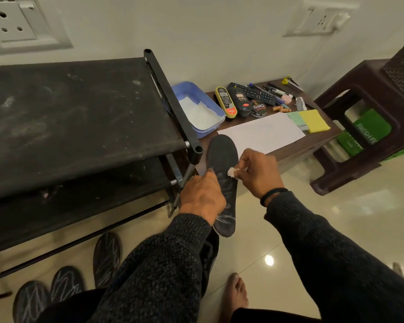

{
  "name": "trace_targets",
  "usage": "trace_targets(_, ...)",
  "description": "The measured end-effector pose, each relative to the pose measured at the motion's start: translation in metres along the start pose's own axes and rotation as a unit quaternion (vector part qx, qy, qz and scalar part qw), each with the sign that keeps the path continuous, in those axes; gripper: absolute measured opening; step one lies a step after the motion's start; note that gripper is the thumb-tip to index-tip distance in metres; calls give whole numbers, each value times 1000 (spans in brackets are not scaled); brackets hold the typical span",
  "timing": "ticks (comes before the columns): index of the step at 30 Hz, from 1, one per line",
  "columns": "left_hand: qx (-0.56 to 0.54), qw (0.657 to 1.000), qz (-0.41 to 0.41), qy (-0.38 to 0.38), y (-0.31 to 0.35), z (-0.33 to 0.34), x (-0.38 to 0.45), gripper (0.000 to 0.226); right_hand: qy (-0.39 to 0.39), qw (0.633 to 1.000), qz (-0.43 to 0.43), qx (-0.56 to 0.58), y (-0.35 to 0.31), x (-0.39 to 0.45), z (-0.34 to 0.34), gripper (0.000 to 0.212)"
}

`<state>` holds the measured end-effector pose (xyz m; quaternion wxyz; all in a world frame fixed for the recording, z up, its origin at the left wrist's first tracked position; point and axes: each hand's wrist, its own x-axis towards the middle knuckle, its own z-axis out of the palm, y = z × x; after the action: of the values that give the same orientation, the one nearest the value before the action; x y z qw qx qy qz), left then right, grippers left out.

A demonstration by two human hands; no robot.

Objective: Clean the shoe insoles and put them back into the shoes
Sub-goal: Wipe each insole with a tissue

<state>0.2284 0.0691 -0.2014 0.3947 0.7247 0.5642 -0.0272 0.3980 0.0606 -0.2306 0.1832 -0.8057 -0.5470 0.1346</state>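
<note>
My left hand (202, 197) grips a long dark insole (222, 157) by its left edge and holds it in the air, toe end pointing away from me. My right hand (254, 172) pinches a small white wad of tissue (231, 171) and presses it on the middle of the insole. Pale smears show near the insole's heel end. Three more dark insoles with white scribbled marks (106, 258) lie on the floor at the lower left. Part of a dark shoe (210, 255) shows below my left sleeve.
A black shoe rack (79, 117) fills the left. A low brown table (294, 150) ahead carries a blue tub with white tissue (201, 110), shoe polish tins, a remote, white paper and sticky notes. A dark plastic stool (359, 127) stands at right. My bare foot (234, 292) rests on glossy tiles.
</note>
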Motion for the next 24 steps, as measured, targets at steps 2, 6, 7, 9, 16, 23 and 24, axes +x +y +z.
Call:
trace_targets(2,0,1000,-4,4,2,0,-1,67,18,1000,9,5,-4,12,5,21)
trace_targets(6,4,1000,-5,24,7,2,-3,66,51,997,53,33,-8,37,12,19)
trace_targets(7,8,1000,-4,30,8,3,-4,67,57,996,57,37,-8,37,12,20)
trace_targets(9,11,999,-3,36,9,3,-4,69,56,996,55,44,-6,31,13,20)
trace_targets(16,6,999,0,41,8,3,-4,64,19,999,-29,27,-2,-25,8,24)
trace_targets(23,26,999,-4,31,9,6,-2,80,30,998,-54,4,-6,-16,8,22)
trace_targets(24,34,999,-4,33,9,6,-1,82,37,998,-45,7,-9,-7,9,19)
